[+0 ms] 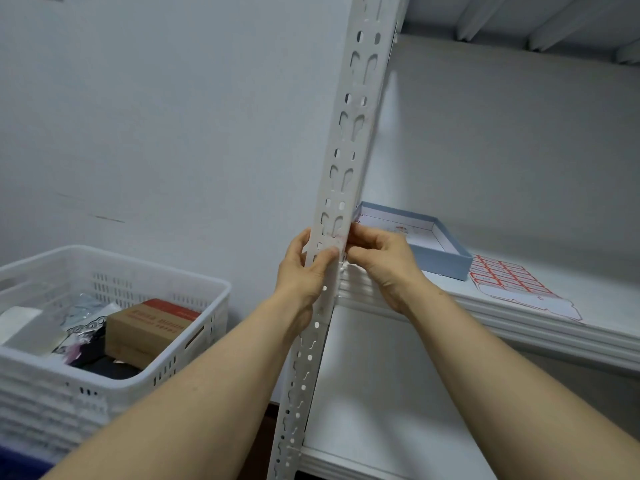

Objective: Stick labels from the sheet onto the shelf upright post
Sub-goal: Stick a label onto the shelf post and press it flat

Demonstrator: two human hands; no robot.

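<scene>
A white slotted upright post (349,133) runs up the middle of the view. My left hand (304,271) wraps the post from the left, its thumb pressing the post's front face. My right hand (381,258) comes in from the right, fingertips pinched at the post's edge on a small red-and-white label (337,242), which is mostly hidden by my fingers. The label sheet (512,282), with rows of red-bordered labels and an empty peeled part, lies flat on the shelf (519,327) to the right.
A shallow blue-grey box lid (446,258) sits on the shelf behind my right hand. A white plastic crate (145,372) with a brown carton and bags stands at the left, against a pale wall. A lower shelf board (381,410) lies below.
</scene>
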